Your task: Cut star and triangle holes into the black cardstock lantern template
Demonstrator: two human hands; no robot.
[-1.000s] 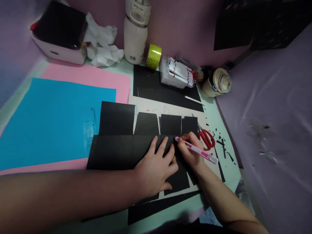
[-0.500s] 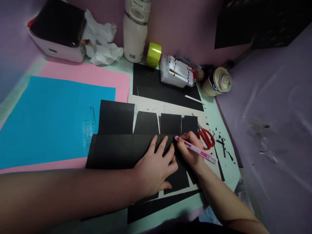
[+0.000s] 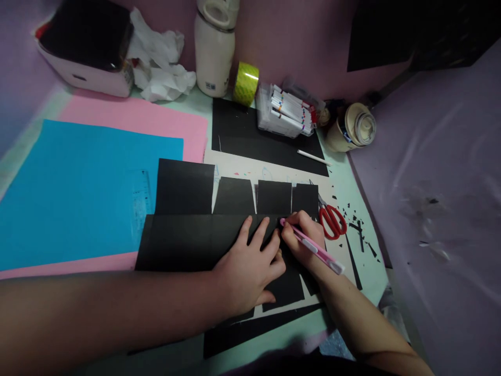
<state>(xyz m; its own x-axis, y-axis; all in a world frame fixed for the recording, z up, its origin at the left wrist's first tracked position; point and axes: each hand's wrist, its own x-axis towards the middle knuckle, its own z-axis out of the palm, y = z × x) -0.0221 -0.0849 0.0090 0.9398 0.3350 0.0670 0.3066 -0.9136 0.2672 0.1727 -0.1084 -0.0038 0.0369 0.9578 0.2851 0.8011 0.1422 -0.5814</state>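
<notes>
My left hand [image 3: 252, 269] lies flat with fingers spread on a black paper sheet [image 3: 183, 237], pressing it to the table. The sheet has slits along its far and near edges, which leave separate flaps. In my right hand [image 3: 303, 237] is a slim pink utility knife [image 3: 317, 251], gripped like a pen. Its front end meets the black paper just right of my left fingertips; the blade itself is too small to make out. Red-handled scissors [image 3: 332, 222] lie just beyond my right hand, partly under a flap.
Black paper scraps [image 3: 360, 235] litter the right side. Blue paper [image 3: 86, 193] lies on pink paper [image 3: 191, 128] at left, with a clear ruler [image 3: 141, 203] on it. Along the back stand a white bottle [image 3: 214, 57], yellow tape [image 3: 246, 83], a marker box [image 3: 284, 112] and a cup [image 3: 352, 130].
The rear end of the knife has swung slightly toward me, while its tip stays at nearly the same spot. My left hand has kept its place. The whole view has shifted slightly.
</notes>
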